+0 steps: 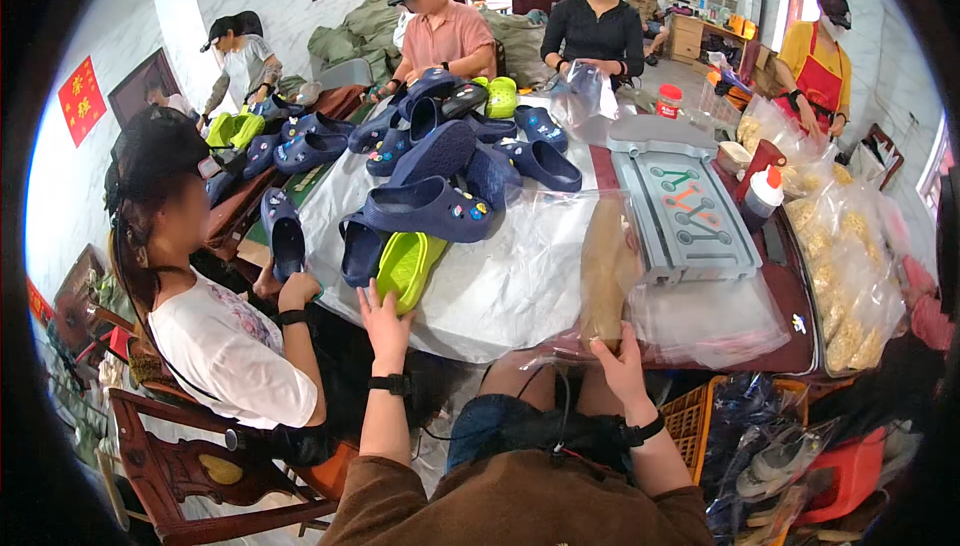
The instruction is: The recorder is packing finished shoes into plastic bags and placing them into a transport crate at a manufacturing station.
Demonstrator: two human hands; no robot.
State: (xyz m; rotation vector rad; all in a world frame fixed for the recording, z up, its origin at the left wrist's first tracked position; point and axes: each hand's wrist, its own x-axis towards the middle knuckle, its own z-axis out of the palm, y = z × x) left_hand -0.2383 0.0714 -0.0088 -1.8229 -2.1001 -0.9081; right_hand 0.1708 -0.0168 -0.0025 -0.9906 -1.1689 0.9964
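My left hand [384,328] reaches to the table's near edge, fingers stretched and spread against the heel of a lime-green clog [412,268]. A navy clog [362,251] lies just left of it, and another navy clog [428,208] with small charms rests behind. Between the thumb and fingers of my right hand [622,361] is the near end of a clear plastic bag [560,276]. A long tan shape [603,281] shows in or under this bag; I cannot tell what it is. More flat clear bags [705,321] lie to the right.
Navy clogs [440,151] are heaped mid-table. A grey plastic rack [690,206] stands right, beside a red-capped bottle [764,193] and bags of small yellowish pieces [845,271]. Close on my left a co-worker [225,316] holds a navy clog [283,231]. Several others stand around the table.
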